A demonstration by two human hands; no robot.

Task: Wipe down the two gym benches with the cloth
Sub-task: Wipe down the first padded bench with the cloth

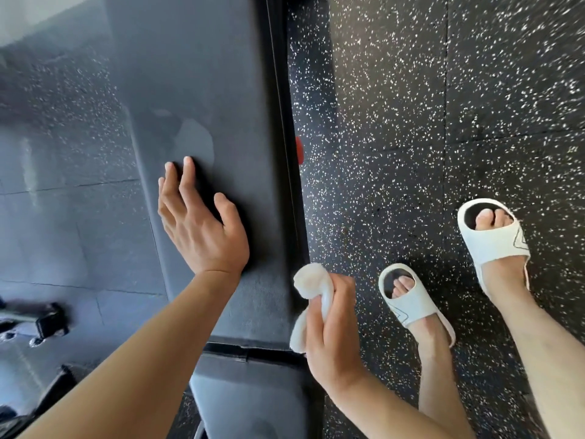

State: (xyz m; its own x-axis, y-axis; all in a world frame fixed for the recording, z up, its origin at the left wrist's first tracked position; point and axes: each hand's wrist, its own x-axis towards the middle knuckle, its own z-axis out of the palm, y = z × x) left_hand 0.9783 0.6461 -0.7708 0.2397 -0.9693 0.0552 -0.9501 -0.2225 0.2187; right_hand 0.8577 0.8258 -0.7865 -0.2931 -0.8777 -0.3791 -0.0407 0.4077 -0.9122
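- The right hand (329, 324) is squeezing the white cloth (311, 299) in its curled fingers, off the counter's (221, 90) near edge. Bunched up, it might be missing spots.
- The left hand (199, 223) is lying flat, fingers loose, maybe smudging the pad.

Left grip (202, 229): flat on the dark grey padded desk (205, 90), fingers straight.
Right grip (329, 324): curled round a bunched white fluffy cloth (311, 293), at the desk's right edge, near the pad gap.
Right of that grip: two feet in white slides (493, 236) on black speckled rubber floor (411, 106).
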